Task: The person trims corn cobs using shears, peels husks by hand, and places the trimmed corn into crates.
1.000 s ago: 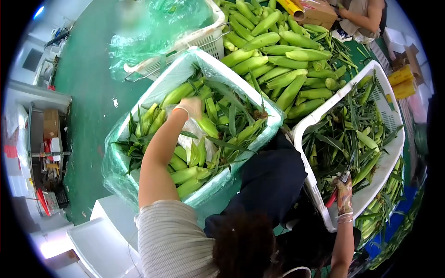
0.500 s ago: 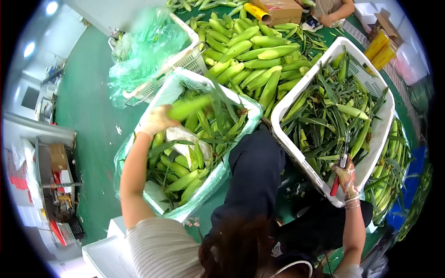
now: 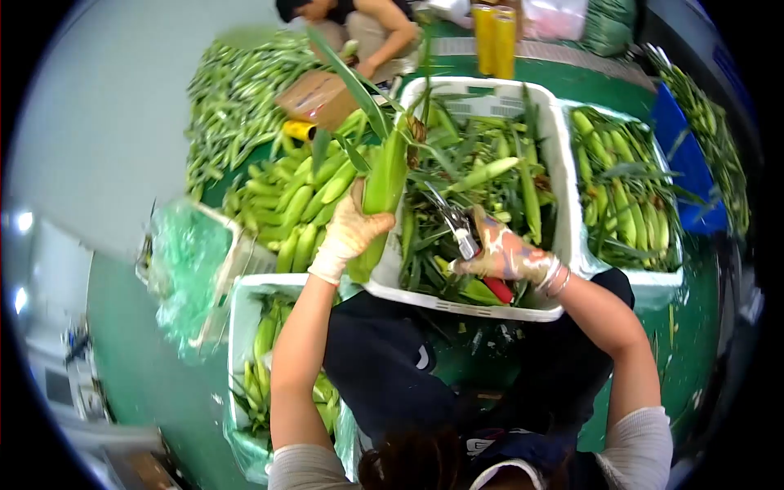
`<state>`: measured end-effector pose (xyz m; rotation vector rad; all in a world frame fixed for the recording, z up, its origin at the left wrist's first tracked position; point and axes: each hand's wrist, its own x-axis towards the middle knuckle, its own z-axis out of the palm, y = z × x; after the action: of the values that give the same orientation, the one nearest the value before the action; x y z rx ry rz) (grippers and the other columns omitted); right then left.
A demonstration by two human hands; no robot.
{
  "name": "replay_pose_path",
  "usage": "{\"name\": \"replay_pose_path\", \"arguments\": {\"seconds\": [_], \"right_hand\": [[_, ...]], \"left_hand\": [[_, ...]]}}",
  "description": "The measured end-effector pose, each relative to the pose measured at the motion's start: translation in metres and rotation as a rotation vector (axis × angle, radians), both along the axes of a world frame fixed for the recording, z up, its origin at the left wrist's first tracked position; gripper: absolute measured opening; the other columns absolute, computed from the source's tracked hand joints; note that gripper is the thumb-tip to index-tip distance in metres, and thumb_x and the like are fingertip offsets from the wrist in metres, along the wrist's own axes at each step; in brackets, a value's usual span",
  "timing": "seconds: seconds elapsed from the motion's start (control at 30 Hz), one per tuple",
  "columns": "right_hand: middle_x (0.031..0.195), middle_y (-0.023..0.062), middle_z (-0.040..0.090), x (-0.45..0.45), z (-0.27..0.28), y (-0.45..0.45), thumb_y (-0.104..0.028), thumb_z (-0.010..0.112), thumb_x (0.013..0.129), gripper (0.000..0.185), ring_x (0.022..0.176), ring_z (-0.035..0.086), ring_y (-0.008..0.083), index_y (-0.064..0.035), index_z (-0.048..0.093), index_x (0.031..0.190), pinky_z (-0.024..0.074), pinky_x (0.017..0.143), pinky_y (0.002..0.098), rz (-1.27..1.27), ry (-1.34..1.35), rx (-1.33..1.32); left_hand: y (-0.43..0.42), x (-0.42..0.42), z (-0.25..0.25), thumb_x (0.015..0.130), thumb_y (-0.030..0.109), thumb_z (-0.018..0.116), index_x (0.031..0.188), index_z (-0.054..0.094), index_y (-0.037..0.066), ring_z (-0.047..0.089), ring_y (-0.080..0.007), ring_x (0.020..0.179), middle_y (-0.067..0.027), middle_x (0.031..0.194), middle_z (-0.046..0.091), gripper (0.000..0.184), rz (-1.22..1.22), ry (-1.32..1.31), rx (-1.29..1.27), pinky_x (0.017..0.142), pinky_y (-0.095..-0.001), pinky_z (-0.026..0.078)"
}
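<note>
One corn ear, green-husked, long-leaved, brown-tufted

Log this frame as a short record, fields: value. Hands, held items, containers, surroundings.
left hand: gripping a leafy corn ear, raised roughly upright
right hand: holding red-handled shears
shears position: over the white basket, blades beside the ear
white basket contents: green leaves, husks
left foam box: plastic-lined, holds corn
right foam box: holds corn, leaves
beyond: corn pile, cardboard box
others: one co-worker, crouched near the cardboard box
</note>
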<state>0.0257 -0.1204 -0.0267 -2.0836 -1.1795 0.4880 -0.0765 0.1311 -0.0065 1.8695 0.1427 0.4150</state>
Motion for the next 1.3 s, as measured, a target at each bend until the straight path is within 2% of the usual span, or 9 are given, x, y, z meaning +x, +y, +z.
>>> {"name": "replay_pose_path", "arguments": {"seconds": [0.1, 0.13, 0.37, 0.47, 0.57, 0.8, 0.93, 1.17, 1.3], "right_hand": [[0.112, 0.0151, 0.053, 0.039, 0.001, -0.022, -0.029, 0.078, 0.068, 0.084, 0.101, 0.051, 0.0215, -0.0004, 0.033, 0.133, 0.0441, 0.088, 0.033, 0.094, 0.337, -0.003], [0.113, 0.0072, 0.052, 0.051, 0.0, -0.028, -0.02, 0.078, 0.069, 0.078, 0.101, 0.049, 0.0165, -0.0031, 0.036, 0.132, 0.0436, 0.089, 0.0302, 0.142, 0.46, 0.014], [0.118, 0.0074, 0.054, 0.058, 0.011, -0.047, -0.02, 0.077, 0.071, 0.082, 0.106, 0.047, 0.0149, -0.0039, 0.034, 0.138, 0.0422, 0.089, 0.0284, 0.235, 0.714, 0.192], [0.103, 0.0036, 0.057, 0.06, 0.011, -0.043, -0.013, 0.075, 0.067, 0.066, 0.092, 0.051, 0.0128, -0.0032, 0.045, 0.126, 0.0452, 0.083, 0.0275, 0.172, 0.661, 0.109], [0.078, 0.0044, 0.06, 0.062, 0.017, -0.038, -0.02, 0.076, 0.069, 0.034, 0.073, 0.056, 0.0154, -0.0032, 0.054, 0.088, 0.048, 0.072, 0.0298, 0.15, 0.414, 0.124], [0.105, 0.0128, 0.055, 0.055, 0.006, -0.056, -0.035, 0.076, 0.069, 0.082, 0.097, 0.052, 0.0203, 0.0015, 0.035, 0.13, 0.0429, 0.087, 0.0322, 0.142, 0.401, -0.181], [0.118, 0.011, 0.052, 0.068, -0.014, -0.046, -0.023, 0.079, 0.067, 0.088, 0.106, 0.046, 0.0181, -0.0008, 0.03, 0.137, 0.0387, 0.095, 0.0303, 0.161, 0.42, -0.041], [0.062, 0.0048, 0.056, 0.057, -0.019, -0.027, -0.016, 0.07, 0.076, 0.022, 0.049, 0.054, 0.0126, -0.0019, 0.056, 0.084, 0.049, 0.049, 0.0276, 0.041, 1.022, 0.196], [0.061, 0.0049, 0.057, 0.064, -0.02, -0.022, -0.032, 0.065, 0.084, 0.031, 0.052, 0.057, 0.0133, -0.0028, 0.057, 0.077, 0.0502, 0.052, 0.0272, -0.047, 0.953, 0.227]], "left_hand": [[-0.026, 0.015, 0.007, 0.065, 0.012, 0.073, 0.127, 0.043, -0.002, 0.058, -0.0154, 0.083, -0.0089, 0.096, 0.062, 0.071, -0.19, 0.309, 0.112, 0.079, -0.0289, 0.048], [-0.032, 0.016, -0.008, 0.065, 0.013, 0.072, 0.126, 0.044, -0.002, 0.059, -0.0159, 0.078, -0.0094, 0.095, 0.062, 0.069, -0.171, 0.288, -0.171, 0.076, -0.0285, 0.049], [-0.047, 0.031, -0.021, 0.059, 0.021, 0.065, 0.116, 0.05, -0.001, 0.058, -0.0225, 0.083, -0.0114, 0.098, 0.059, 0.064, -0.56, 0.608, -0.611, 0.072, -0.0348, 0.051], [-0.051, 0.032, -0.026, 0.059, 0.02, 0.064, 0.116, 0.05, 0.0, 0.059, -0.0235, 0.077, -0.0119, 0.09, 0.059, 0.062, -0.54, 0.631, -0.694, 0.071, -0.0361, 0.052], [-0.051, 0.032, -0.03, 0.059, 0.02, 0.065, 0.115, 0.051, -0.001, 0.059, -0.0235, 0.075, -0.0126, 0.087, 0.058, 0.061, -0.433, 0.62, -0.716, 0.07, -0.0352, 0.052], [-0.04, 0.026, -0.024, 0.063, 0.02, 0.064, 0.113, 0.053, -0.001, 0.059, -0.0227, 0.075, -0.0128, 0.089, 0.059, 0.056, -0.403, 0.544, -0.817, 0.069, -0.0338, 0.053], [-0.046, 0.023, -0.036, 0.061, 0.018, 0.065, 0.114, 0.052, 0.0, 0.058, -0.0216, 0.074, -0.0116, 0.088, 0.059, 0.057, -0.341, 0.641, -0.552, 0.068, -0.033, 0.052], [-0.042, 0.028, -0.037, 0.061, 0.018, 0.065, 0.115, 0.052, -0.002, 0.057, -0.0198, 0.075, -0.0096, 0.088, 0.06, 0.059, -0.359, 0.646, -0.624, 0.068, -0.029, 0.049], [-0.034, 0.032, -0.042, 0.059, 0.02, 0.066, 0.114, 0.052, -0.003, 0.059, -0.0216, 0.078, -0.0112, 0.09, 0.06, 0.061, -0.364, 0.544, -0.537, 0.074, -0.0312, 0.05]]}}
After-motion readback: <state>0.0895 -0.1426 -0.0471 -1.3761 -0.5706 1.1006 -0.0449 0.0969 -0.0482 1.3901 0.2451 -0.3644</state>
